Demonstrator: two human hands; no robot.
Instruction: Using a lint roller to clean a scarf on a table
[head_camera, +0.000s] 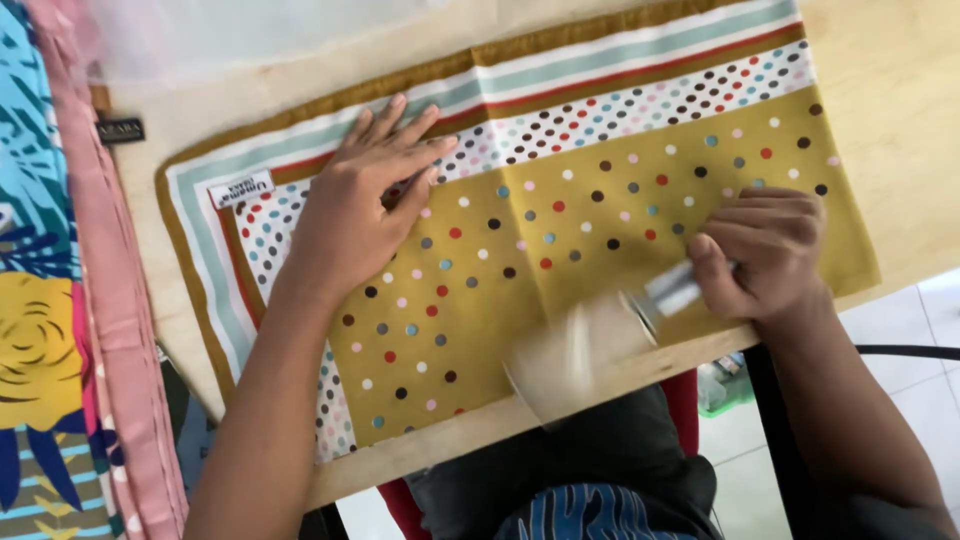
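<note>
- Head view, looking straight down: a folded mustard-yellow scarf (600, 230) with coloured polka dots lies flat on a pale wooden table (900, 90), its striped border running along the far edge and down the left side.
- The left hand (365, 205) lies palm down on the left part of the scarf, fingers spread and stretched out toward the far edge, the forearm coming up from the lower left. It grips nothing; it presses flat on the cloth.
- A small white label (241, 188) sits on the scarf's striped corner, just left of that hand.
- The right hand (765, 250) rests near the scarf's right end, by the table's near edge, fingers curled in tight and thumb pressed against a pale, shiny handle (672, 290).
- The handle leads to a blurred light-coloured tool head (575, 355) over the scarf's near edge; the blur hides what kind of tool it is.
- At the left, a bright floral fabric (35, 300) with a pink edge lies beside the scarf, apart from it.
- A dark tag (120, 130) lies on the table near the far left corner.
</note>
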